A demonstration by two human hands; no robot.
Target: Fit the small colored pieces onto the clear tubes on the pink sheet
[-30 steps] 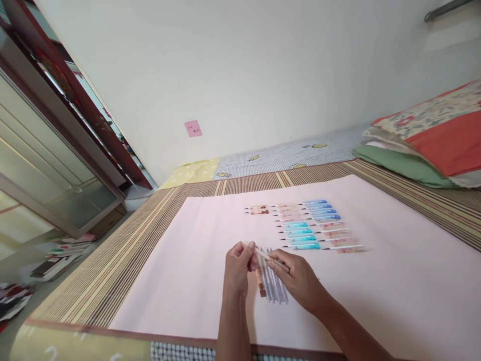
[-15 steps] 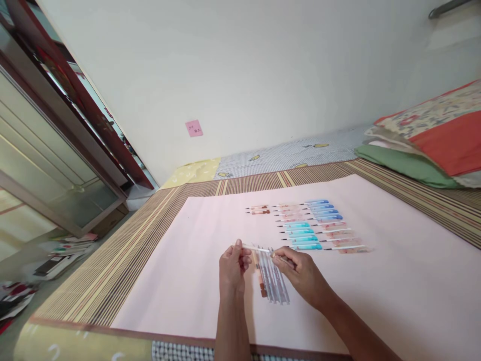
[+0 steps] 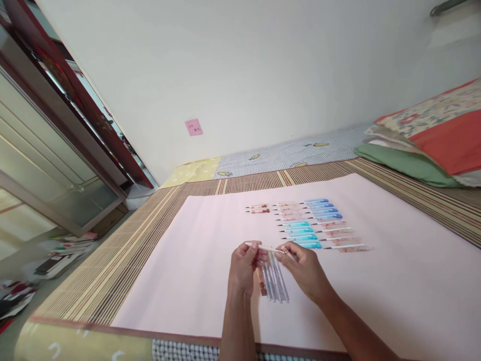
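My left hand [image 3: 244, 265] pinches the left end of a thin white pen refill [image 3: 263, 247], and my right hand [image 3: 302, 268] pinches its other end, where a pen barrel seems to sit between the fingers. Both hands hover over a small bunch of clear pen barrels [image 3: 276, 283] lying on the pale pink sheet [image 3: 180, 260]. Beyond the hands lie rows of finished pens [image 3: 311, 225], some blue, some turquoise, some pink. Two brownish pens [image 3: 258, 209] lie apart to their left.
The pink sheet lies on a striped woven mat [image 3: 112, 260] over a bed. Folded bedding and a pillow [image 3: 428, 145] are stacked at the right. A white wall with a pink sticky note [image 3: 194, 127] stands behind. Books [image 3: 63, 250] lie on the floor at the left.
Both hands have shifted slightly right and up with the refill still held between them. The refill has gone from slanted to nearly level.
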